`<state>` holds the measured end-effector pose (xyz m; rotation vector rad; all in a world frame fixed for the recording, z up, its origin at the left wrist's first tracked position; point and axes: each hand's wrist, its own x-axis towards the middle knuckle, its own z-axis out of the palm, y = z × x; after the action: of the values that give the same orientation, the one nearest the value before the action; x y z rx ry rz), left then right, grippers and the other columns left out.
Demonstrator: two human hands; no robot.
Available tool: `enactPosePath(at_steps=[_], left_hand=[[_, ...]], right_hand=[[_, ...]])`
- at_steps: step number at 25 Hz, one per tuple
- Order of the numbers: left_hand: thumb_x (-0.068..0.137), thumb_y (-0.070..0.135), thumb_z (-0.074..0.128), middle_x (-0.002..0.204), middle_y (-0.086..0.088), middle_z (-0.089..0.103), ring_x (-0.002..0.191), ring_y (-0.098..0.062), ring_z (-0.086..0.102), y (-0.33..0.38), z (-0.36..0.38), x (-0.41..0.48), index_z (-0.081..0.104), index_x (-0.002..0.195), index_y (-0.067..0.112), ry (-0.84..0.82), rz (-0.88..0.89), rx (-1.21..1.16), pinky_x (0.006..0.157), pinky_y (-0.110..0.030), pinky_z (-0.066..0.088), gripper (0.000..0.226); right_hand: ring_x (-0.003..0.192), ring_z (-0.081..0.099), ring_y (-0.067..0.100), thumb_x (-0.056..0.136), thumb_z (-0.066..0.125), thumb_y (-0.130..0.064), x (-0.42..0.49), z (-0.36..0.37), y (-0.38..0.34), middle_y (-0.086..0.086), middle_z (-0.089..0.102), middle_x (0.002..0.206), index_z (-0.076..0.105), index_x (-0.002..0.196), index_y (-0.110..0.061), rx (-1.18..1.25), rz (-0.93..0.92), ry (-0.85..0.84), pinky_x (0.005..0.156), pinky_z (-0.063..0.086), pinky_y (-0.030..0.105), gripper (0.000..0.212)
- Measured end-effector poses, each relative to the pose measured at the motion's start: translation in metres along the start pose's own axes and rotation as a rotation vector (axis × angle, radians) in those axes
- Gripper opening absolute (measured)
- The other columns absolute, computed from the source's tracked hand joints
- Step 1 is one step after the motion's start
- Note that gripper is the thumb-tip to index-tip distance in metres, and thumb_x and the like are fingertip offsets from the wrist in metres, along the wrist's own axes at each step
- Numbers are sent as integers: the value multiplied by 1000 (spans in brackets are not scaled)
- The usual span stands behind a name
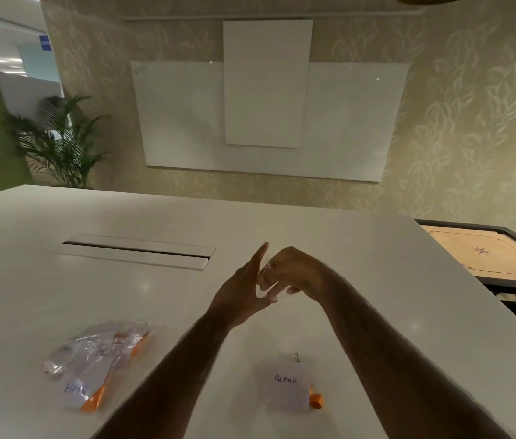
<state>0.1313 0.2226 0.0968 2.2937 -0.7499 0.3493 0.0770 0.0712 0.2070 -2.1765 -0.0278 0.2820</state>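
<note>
Both my hands meet above the middle of the white table (60,296). My right hand (291,267) has its fingers curled round a small clear plastic piece (266,285), which is mostly hidden between the hands. My left hand (244,286) stands beside it with straight fingers pointing up, touching that piece. Near the front edge lies a white card marked ALPHA (286,388) with a small metal clip at its top and an orange part (315,400) at its right. To the left lies a clear plastic bag (98,353) holding orange-and-white tags and a written label.
A long cable slot with a flap (136,250) is set into the table behind my hands. A carrom board (484,255) stands off the table's right edge. Whiteboards (266,115) hang on the far wall, and a potted palm (60,144) stands at the left.
</note>
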Motion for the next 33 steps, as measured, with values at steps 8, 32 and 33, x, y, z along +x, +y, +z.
enactPosePath(at_steps=[8,32,33], left_hand=[[59,65,85,129,15,53,116,-1,46,14,9,1,0,157,43,47,61,-9,102,-21,29,132],[69,48,85,107,22,47,106,0,48,-1,16,-29,13,155,42,75,-37,-88,102,-39,48,112],[69,48,85,108,19,48,105,-2,48,0,16,-29,14,155,41,75,-36,-85,102,-39,48,112]], right_hand=[[115,65,29,99,50,-16,-16,4,-12,12,67,126,57,130,-12,-2,108,-212,104,47,51,32],[119,55,34,63,93,-33,-23,69,109,16,44,139,35,145,-15,-819,191,-326,93,55,47,102],[121,56,34,65,92,-33,-25,69,108,16,46,139,35,145,-11,-760,213,-319,93,56,46,100]])
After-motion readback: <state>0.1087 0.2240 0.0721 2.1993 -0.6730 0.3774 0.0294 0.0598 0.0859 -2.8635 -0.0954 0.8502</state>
